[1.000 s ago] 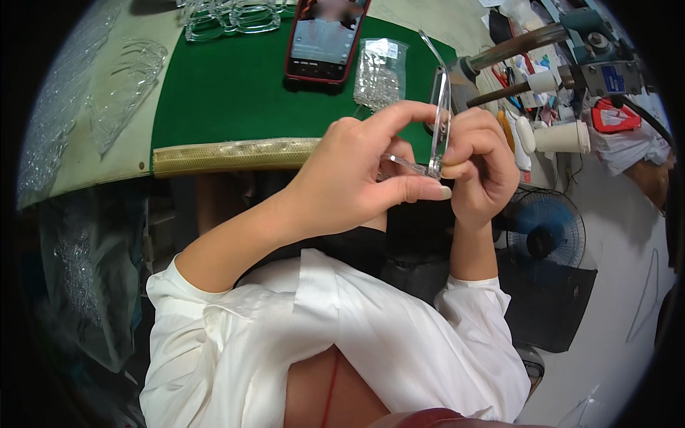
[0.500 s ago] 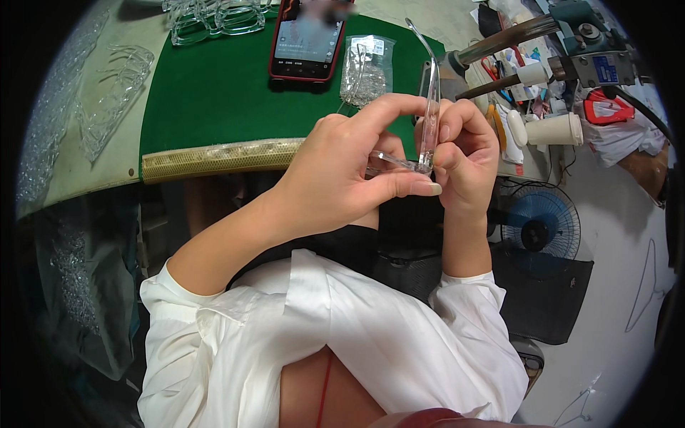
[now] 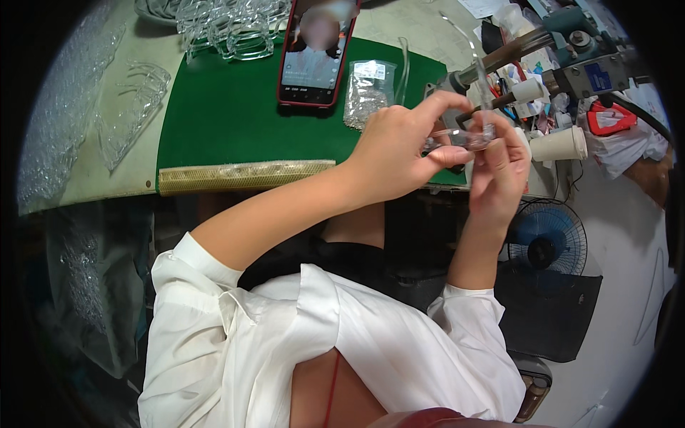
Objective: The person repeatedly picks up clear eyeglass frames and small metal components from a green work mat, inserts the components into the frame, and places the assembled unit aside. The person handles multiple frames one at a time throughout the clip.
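Over the right end of a flat green mat [image 3: 228, 114], a clear, glossy plastic eyeglass frame [image 3: 488, 130] is held up between two bare hands; the left hand [image 3: 396, 150] has its fingers narrowed on the front part, thumb below and index finger arched above; the right hand [image 3: 501, 164] has its fingers bunched closely round the hinge corner, though blur hides the exact contact; from that corner a slim temple [image 3: 479, 71] rises, curving at its tip.

Beneath the mat lies a pale, hard surface [image 3: 399, 20]; along the mat's front edge runs a gold strip of fine mesh texture [image 3: 242, 178]; towards the back are a red-edged phone [image 3: 310, 68] with a lit screen, a crinkled clear bag [image 3: 368, 100] of small silvery pieces, and a heap of transparent eyeglass frames [image 3: 228, 32], angular and shiny; at the left sit wrinkled clear plastic packaging [image 3: 68, 107] and bagged curved clear pieces [image 3: 132, 107]; at the right stands a tapered white cup [image 3: 560, 145], near metal rods [image 3: 517, 48].
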`<action>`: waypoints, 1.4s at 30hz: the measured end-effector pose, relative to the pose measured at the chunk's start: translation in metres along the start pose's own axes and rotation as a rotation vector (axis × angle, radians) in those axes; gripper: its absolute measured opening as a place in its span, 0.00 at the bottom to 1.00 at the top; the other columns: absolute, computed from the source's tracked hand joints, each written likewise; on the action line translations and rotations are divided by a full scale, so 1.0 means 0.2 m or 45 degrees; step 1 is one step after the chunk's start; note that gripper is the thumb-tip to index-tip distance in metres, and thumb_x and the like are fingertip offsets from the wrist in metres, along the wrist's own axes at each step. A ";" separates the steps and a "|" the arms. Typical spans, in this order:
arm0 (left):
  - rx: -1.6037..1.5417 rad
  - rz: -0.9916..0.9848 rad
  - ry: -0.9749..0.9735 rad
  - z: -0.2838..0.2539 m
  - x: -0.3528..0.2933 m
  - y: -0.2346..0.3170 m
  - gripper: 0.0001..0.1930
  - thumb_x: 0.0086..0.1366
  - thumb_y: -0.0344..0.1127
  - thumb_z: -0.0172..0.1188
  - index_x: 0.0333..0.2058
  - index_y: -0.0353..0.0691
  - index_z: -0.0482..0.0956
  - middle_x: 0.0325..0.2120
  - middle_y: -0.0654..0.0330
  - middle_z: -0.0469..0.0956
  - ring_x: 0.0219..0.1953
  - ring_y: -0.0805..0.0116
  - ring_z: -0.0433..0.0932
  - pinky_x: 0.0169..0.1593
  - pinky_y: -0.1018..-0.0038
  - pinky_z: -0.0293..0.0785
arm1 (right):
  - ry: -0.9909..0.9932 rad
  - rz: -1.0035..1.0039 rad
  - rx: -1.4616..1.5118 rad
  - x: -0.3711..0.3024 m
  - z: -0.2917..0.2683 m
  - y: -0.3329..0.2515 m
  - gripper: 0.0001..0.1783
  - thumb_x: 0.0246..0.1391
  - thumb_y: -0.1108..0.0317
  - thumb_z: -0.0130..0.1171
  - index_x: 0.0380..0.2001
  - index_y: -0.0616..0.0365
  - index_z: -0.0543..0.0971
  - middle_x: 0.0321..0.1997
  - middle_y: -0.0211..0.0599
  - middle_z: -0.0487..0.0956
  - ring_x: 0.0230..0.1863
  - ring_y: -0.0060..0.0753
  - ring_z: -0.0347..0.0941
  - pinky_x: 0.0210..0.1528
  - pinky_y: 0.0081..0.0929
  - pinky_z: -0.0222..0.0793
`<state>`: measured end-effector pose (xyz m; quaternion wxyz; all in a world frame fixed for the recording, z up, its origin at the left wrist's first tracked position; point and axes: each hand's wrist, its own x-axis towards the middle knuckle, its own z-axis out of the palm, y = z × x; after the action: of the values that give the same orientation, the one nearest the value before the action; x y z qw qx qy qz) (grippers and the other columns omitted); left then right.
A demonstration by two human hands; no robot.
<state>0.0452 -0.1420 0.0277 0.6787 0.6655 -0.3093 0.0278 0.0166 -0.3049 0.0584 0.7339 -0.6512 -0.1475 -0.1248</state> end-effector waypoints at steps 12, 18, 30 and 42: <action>-0.290 0.126 -0.020 0.31 0.39 -0.17 0.05 0.61 0.20 0.53 0.36 0.28 0.70 0.26 0.56 0.79 0.30 0.72 0.79 0.37 0.77 0.75 | 0.355 -0.077 -0.211 0.21 -0.42 -0.05 0.19 0.59 0.54 0.56 0.38 0.62 0.78 0.30 0.28 0.77 0.30 0.15 0.67 0.27 0.12 0.53; -0.306 0.128 -0.049 0.37 0.46 -0.19 0.04 0.63 0.22 0.53 0.36 0.29 0.70 0.26 0.57 0.79 0.30 0.73 0.79 0.37 0.77 0.75 | 0.533 -0.214 -0.252 0.23 -0.50 -0.13 0.17 0.58 0.56 0.58 0.36 0.60 0.79 0.30 0.27 0.76 0.28 0.14 0.64 0.26 0.12 0.51; -0.381 0.017 -0.036 0.38 0.51 -0.21 0.04 0.62 0.22 0.52 0.36 0.29 0.71 0.26 0.56 0.80 0.30 0.73 0.79 0.37 0.77 0.75 | 0.189 -1.053 -0.325 0.59 -0.48 -0.71 0.18 0.58 0.57 0.52 0.41 0.62 0.74 0.43 0.46 0.75 0.49 0.45 0.70 0.51 0.39 0.60; 0.038 0.114 -0.125 0.22 0.44 -0.09 0.10 0.59 0.25 0.56 0.40 0.32 0.69 0.25 0.58 0.79 0.28 0.71 0.78 0.35 0.75 0.73 | 0.423 -0.978 -0.490 0.52 -0.39 -0.70 0.13 0.58 0.69 0.50 0.42 0.67 0.73 0.41 0.42 0.77 0.42 0.35 0.72 0.50 0.31 0.65</action>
<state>0.1070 -0.2171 0.0490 0.6509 0.6616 -0.3712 0.0298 0.0645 -0.3986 0.2187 0.5139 -0.6450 -0.2326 -0.5155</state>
